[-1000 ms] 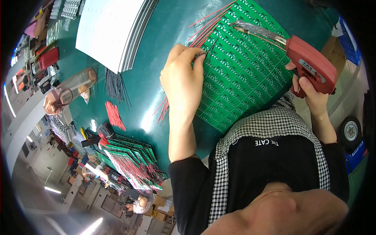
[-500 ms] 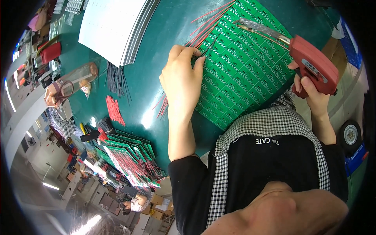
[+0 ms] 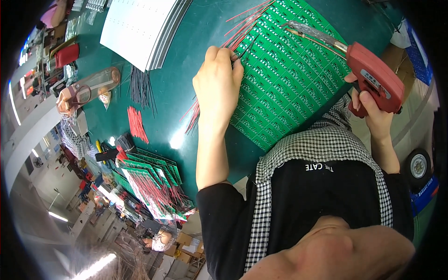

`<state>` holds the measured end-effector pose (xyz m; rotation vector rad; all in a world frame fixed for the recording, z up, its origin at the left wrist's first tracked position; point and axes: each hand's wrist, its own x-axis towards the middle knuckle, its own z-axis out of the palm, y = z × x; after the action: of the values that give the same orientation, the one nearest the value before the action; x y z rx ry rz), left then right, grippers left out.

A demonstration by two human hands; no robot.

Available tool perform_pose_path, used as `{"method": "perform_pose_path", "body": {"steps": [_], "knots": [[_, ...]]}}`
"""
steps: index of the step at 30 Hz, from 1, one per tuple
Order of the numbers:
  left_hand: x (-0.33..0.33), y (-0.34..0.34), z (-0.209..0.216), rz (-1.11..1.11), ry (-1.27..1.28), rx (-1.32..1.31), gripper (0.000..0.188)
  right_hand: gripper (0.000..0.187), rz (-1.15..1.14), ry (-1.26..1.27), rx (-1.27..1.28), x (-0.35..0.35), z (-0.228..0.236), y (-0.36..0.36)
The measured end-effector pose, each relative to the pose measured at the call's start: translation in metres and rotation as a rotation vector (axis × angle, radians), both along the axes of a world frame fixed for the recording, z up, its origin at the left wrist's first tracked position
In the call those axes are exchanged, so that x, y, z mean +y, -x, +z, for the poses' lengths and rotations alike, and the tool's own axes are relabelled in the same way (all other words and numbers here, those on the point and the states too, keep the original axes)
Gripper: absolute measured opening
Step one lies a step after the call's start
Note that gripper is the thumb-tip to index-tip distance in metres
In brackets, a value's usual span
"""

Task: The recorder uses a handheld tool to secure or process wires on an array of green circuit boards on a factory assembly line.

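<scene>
A large green circuit board panel (image 3: pixel 289 79), divided into many small boards, lies on the bench before me. My left hand (image 3: pixel 217 84) is closed at its left edge, thumb and fingers pinching a thin black wire (image 3: pixel 249 48) that reaches over the panel. Red wires (image 3: pixel 247 27) stick out from the panel's upper left edge, and the ends of more show under my left wrist. My right hand (image 3: pixel 368 100) grips a red soldering gun (image 3: pixel 377 77) at the right. Its metal tip (image 3: pixel 291 27) hovers over or touches the panel's upper part; I cannot tell which.
On the green bench (image 3: pixel 175 100), black wires (image 3: pixel 141 88) and red wires (image 3: pixel 136 123) lie in bundles at the left. A stack of white sheets (image 3: pixel 137 30) is at the far left. Wired green boards (image 3: pixel 151 182) are piled near left, and a clear bottle (image 3: pixel 100 81) lies beyond them.
My left hand has moved slightly up along the panel's edge, its thumb and fingers closer together. The soldering gun stays almost where it was. The whole view has shifted a little.
</scene>
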<state>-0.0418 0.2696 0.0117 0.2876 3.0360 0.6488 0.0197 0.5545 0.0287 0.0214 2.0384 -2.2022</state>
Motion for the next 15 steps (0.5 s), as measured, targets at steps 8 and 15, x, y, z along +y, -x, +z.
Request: {"method": "perform_pose_path", "body": {"steps": [8,15], "knots": [[-0.012,-0.005,-0.002,0.008,0.079,0.063,0.009,0.033,0.012,0.049,0.042,-0.003,-0.008,-0.008],[-0.005,0.012,-0.005,-0.056,0.127,0.064,0.012,0.04,-0.021,-0.035,0.06,0.018,-0.001,-0.018]]}}
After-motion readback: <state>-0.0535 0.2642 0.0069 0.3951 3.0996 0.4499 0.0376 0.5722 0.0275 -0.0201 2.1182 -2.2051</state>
